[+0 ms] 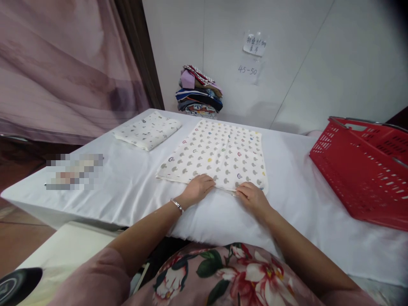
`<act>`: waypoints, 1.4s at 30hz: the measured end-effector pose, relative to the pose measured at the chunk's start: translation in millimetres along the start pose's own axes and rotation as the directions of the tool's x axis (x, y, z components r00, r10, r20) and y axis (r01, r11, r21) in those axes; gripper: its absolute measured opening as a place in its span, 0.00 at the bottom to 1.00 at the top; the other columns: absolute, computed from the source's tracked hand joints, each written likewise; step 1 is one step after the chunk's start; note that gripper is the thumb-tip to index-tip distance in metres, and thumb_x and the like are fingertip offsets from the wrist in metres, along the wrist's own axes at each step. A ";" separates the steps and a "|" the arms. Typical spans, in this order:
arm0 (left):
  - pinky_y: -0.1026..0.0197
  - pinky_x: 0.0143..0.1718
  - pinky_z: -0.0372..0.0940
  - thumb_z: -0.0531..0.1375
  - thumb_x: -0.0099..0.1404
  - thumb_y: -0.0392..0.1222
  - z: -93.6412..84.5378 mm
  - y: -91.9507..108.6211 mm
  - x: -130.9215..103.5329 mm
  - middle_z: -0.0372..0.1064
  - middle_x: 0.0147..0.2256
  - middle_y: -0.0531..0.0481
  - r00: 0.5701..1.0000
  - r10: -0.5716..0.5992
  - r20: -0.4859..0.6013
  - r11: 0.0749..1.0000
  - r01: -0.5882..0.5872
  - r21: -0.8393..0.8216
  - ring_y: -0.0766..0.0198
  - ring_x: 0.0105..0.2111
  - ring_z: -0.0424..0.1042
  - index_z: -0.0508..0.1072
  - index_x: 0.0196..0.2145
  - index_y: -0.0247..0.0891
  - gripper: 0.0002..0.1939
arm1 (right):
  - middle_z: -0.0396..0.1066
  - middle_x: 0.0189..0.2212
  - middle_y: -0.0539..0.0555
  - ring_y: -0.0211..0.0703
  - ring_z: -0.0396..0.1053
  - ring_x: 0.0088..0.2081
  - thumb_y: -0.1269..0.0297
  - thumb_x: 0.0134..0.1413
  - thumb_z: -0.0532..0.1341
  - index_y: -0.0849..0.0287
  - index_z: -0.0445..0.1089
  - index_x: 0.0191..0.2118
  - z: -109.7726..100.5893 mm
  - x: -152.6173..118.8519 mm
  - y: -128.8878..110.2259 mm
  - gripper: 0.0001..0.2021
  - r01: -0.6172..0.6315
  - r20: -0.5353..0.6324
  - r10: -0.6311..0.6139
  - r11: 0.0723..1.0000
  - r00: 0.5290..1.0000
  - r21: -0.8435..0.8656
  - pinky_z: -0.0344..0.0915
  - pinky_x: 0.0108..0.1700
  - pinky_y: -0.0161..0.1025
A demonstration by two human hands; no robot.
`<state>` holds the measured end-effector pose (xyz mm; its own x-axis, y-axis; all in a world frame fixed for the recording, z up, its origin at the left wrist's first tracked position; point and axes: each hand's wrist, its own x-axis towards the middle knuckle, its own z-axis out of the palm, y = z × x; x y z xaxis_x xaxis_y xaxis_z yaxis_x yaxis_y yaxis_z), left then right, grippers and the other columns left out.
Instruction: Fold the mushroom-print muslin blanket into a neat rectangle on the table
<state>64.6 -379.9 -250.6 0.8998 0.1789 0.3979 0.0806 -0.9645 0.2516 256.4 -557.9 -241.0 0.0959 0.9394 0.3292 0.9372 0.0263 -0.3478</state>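
Note:
A white cloth [219, 148] printed with small grey and coloured mushroom-like shapes lies spread flat, in layers, on the white-covered table [127, 187]. My left hand [200, 188] is at the middle of its near edge, fingers closed on that edge. Farther right along the same edge, my right hand [252, 196] pinches the cloth near its corner. The fingertips of both hands are partly hidden. To the left lies a second, folded white cloth [148, 129] with a small dark print, apart from both hands.
A red plastic basket [360, 170] stands at the table's right. Several folded fabrics form a pile [200, 93] at the back by the wall. A blurred-out object [75, 172] lies at the left edge. A pink curtain [63, 63] hangs beyond the left side.

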 end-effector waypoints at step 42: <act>0.58 0.35 0.55 0.49 0.63 0.28 -13.7 10.9 15.1 0.64 0.35 0.45 0.955 0.129 0.266 0.845 -0.246 0.474 0.59 0.34 0.62 0.67 0.38 0.32 0.09 | 0.68 0.41 0.58 0.44 0.62 0.39 0.76 0.59 0.47 0.60 0.63 0.52 -17.7 -15.2 10.4 0.18 0.328 0.259 -0.240 0.861 0.936 -0.388 0.59 0.39 0.41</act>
<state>73.2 -385.1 -229.8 0.9841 -0.0049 0.1773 0.0499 -0.9516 -0.3034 270.6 -578.0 -234.1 -0.2218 0.9612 0.1641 0.9688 0.1981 0.1490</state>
